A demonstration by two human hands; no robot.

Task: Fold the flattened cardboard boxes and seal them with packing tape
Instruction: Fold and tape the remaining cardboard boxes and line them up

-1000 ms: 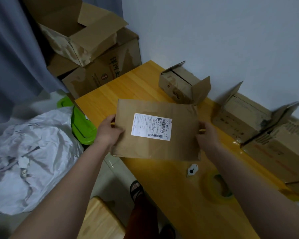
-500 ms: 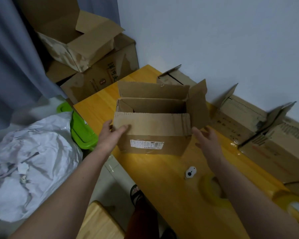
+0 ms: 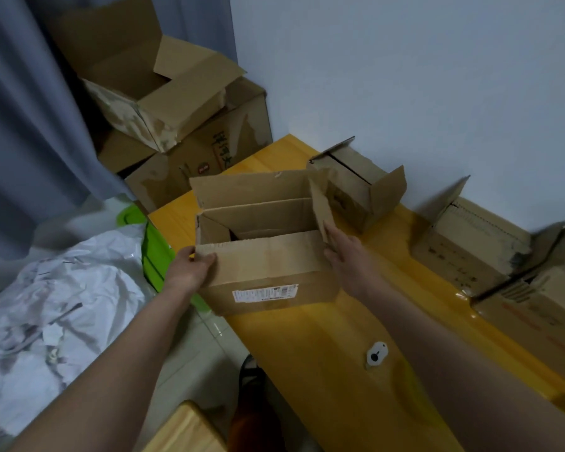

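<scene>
Open box stands at the bench near-left corner, top flaps up, white label on its front wall. Left hand pinches the front flap's left corner, thumb on the outer face, fingers curled behind the edge. Right hand has straight fingers laid flat against the box's right side, fingertips touching the base of the upright right flap; it grips nothing. Far flap stands up, left flap folded inward.

Along the wall on the bench: small box with open flaps just behind the held one, then two more boxes further right, flaps raised. A small white tag with a dark hole lies on the bench between the forearms; something yellowish just beyond it, too blurred to tell.

Off the bench's far end, stacked cartons, the top one open. Left of the bench, a green lid and crumpled white plastic by a grey curtain.
</scene>
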